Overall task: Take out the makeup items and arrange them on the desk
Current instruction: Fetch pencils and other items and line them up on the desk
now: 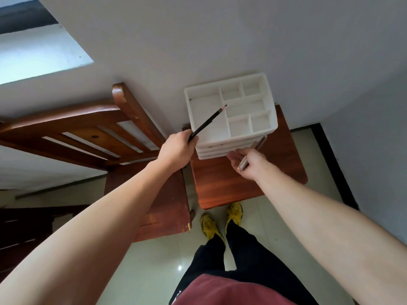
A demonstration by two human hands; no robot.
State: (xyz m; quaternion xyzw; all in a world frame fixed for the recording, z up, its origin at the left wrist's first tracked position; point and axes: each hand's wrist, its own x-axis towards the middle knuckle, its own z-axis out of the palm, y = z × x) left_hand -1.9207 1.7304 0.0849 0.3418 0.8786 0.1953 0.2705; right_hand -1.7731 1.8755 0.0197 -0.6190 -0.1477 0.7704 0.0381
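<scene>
White wall backs a reddish wooden bench carrying a white drawer organizer, its top tray split into several compartments. Both arms reach forward. The left hand, knuckles up, grips a black makeup pencil by its end (tip slanting over the large compartment). The right hand, palm up at the organizer's front, curls round a grey pen-like stick. A wooden chair stands left.
</scene>
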